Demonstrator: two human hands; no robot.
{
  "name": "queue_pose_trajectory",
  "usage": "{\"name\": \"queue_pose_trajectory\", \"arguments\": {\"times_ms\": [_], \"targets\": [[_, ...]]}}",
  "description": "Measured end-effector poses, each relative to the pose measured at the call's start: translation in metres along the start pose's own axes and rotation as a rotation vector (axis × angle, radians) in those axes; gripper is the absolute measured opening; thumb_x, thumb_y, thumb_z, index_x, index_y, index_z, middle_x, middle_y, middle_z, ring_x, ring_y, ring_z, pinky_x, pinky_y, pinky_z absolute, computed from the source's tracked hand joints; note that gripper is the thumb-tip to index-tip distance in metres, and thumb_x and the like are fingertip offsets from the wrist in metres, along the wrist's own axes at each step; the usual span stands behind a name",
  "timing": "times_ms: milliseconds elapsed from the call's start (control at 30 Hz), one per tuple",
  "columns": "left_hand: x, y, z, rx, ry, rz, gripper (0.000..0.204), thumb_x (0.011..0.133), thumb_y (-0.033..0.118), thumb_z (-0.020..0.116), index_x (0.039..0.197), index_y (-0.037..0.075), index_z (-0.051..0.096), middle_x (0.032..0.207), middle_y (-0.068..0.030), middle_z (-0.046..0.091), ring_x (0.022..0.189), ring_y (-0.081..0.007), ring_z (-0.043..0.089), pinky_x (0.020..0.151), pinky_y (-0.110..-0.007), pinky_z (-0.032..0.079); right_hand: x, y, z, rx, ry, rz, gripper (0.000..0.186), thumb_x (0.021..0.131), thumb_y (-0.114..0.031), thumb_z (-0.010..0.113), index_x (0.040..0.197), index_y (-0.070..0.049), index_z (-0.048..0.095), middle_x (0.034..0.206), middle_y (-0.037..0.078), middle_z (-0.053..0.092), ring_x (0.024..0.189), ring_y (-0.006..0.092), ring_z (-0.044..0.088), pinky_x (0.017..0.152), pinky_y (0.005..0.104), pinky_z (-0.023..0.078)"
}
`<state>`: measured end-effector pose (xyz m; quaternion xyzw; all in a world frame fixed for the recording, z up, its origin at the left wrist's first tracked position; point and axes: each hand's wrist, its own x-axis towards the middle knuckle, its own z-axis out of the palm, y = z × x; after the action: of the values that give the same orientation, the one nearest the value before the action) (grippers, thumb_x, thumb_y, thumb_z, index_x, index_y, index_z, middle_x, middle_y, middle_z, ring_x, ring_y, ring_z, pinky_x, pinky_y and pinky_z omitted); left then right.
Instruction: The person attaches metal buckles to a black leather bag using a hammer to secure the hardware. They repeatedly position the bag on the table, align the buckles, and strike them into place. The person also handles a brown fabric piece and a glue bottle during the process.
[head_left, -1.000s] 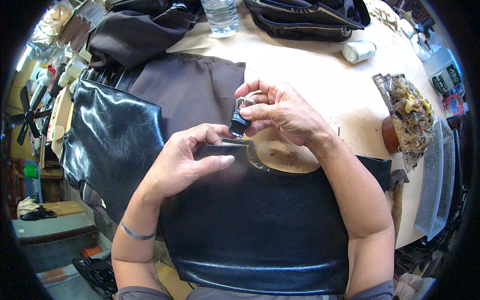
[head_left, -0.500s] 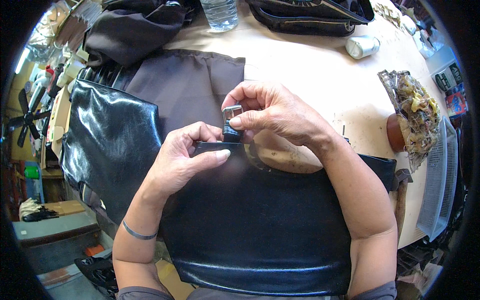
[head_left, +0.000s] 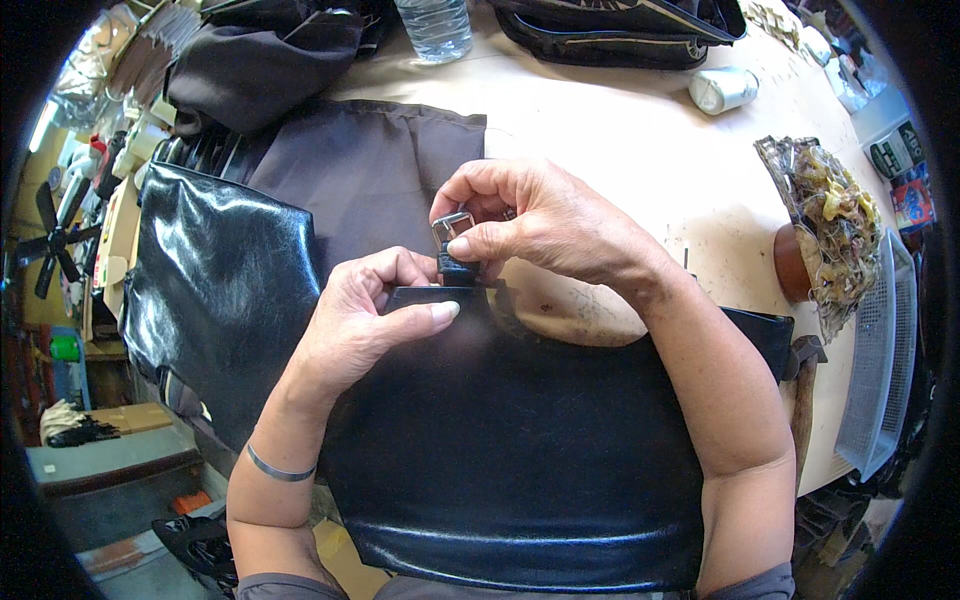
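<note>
My left hand (head_left: 355, 325) grips the upper edge of a black leather panel (head_left: 510, 450) in front of me, thumb on the near face and fingers behind. My right hand (head_left: 540, 230) pinches a short black strap with a silver buckle (head_left: 452, 222), holding it upright at that edge, just right of my left fingertips; whether its hidden end is inside the panel, I cannot tell. A curved cut-out in the panel lies to the right. Behind are a glossy black piece (head_left: 220, 280) at left and a dark cloth (head_left: 370, 160).
A pale worktable (head_left: 590, 120) holds a water bottle (head_left: 432, 30), dark bags (head_left: 610, 35), a white cylinder (head_left: 722, 92), a messy brown container (head_left: 790, 260), a hammer (head_left: 805, 360) and a plastic basket (head_left: 865, 355). A black fan (head_left: 55, 235) stands at far left.
My right hand has moved left and slightly down, bringing the buckled strap to the panel's top edge. My left hand has barely moved.
</note>
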<state>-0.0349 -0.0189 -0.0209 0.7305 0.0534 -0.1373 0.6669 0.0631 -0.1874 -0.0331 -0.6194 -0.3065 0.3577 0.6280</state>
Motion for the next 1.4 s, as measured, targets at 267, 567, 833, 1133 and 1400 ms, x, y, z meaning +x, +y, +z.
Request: {"name": "queue_pose_trajectory", "arguments": {"times_ms": [267, 567, 833, 1133, 1400], "targets": [[0.0010, -0.0033, 0.0010, 0.017, 0.017, 0.024, 0.015, 0.070, 0.004, 0.065, 0.069, 0.005, 0.049, 0.078, -0.0019, 0.051, 0.069, -0.0058, 0.045, 0.062, -0.018, 0.037, -0.0016, 0.0004, 0.0041, -0.037, 0.064, -0.052, 0.018, 0.074, -0.003, 0.059, 0.090, 0.004, 0.055, 0.068, 0.004, 0.056, 0.058, 0.0084, 0.053, 0.050, 0.0215, 0.045], [0.0007, -0.0023, -0.0020, 0.058, -0.002, 0.001, 0.014, 0.072, 0.006, 0.066, 0.072, 0.005, 0.052, 0.078, -0.0016, 0.054, 0.072, -0.0064, 0.048, 0.067, -0.020, 0.040, -0.0038, -0.0031, 0.0038, -0.134, 0.045, -0.036, 0.019, 0.077, -0.007, 0.060, 0.095, 0.001, 0.056, 0.070, 0.003, 0.056, 0.063, 0.0078, 0.055, 0.058, 0.0209, 0.047], [0.0008, -0.0045, -0.0009, 0.036, 0.013, 0.015, 0.013, 0.072, 0.005, 0.065, 0.073, 0.005, 0.052, 0.078, -0.0017, 0.054, 0.074, -0.0067, 0.048, 0.068, -0.020, 0.039, -0.0055, -0.0035, 0.0051, -0.130, 0.065, -0.037, 0.019, 0.077, -0.006, 0.059, 0.094, 0.001, 0.056, 0.069, 0.002, 0.056, 0.062, 0.0078, 0.054, 0.058, 0.0211, 0.046], [0.0008, -0.0054, -0.0001, 0.040, 0.023, 0.032, 0.012, 0.073, 0.004, 0.064, 0.074, 0.004, 0.052, 0.079, -0.0020, 0.054, 0.076, -0.0075, 0.048, 0.071, -0.021, 0.039, -0.0044, 0.0006, 0.0072, -0.122, 0.126, -0.071, 0.013, 0.076, -0.006, 0.057, 0.085, 0.003, 0.057, 0.067, 0.006, 0.059, 0.057, 0.0090, 0.055, 0.051, 0.0229, 0.046], [0.0006, -0.0060, 0.0003, 0.049, 0.027, 0.047, 0.012, 0.072, 0.004, 0.064, 0.074, 0.004, 0.052, 0.081, -0.0031, 0.055, 0.078, -0.0076, 0.048, 0.073, -0.022, 0.038, -0.0050, -0.0028, 0.0093, -0.093, 0.158, -0.030, 0.013, 0.080, -0.010, 0.055, 0.084, 0.002, 0.057, 0.067, 0.006, 0.060, 0.054, 0.0101, 0.056, 0.049, 0.0227, 0.047]]}}
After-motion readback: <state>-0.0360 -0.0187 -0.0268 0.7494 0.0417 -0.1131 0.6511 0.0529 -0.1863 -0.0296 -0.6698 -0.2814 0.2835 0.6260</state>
